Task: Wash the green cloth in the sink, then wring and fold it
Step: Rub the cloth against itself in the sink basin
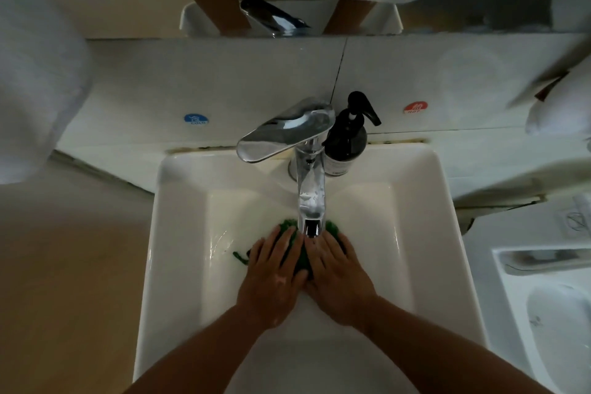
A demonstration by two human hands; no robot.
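Note:
The green cloth (pixel 302 257) lies bunched on the bottom of the white sink (pixel 179 233), right under the chrome tap's spout (pixel 311 201). Both my hands rest on top of it, side by side. My left hand (pixel 273 278) covers its left part with fingers spread and pointing toward the tap. My right hand (pixel 339 278) covers its right part the same way. Most of the cloth is hidden beneath my palms; green shows between my hands, past my fingertips, and as a thin strand to the left. A thin stream of water falls from the spout.
A black pump bottle (pixel 347 141) stands right of the tap at the sink's back rim. Blue cold (pixel 195 119) and red hot (pixel 415 107) stickers mark the wall. White towels (pixel 35 73) hang left and above. A second white basin (pixel 556 323) sits at the right.

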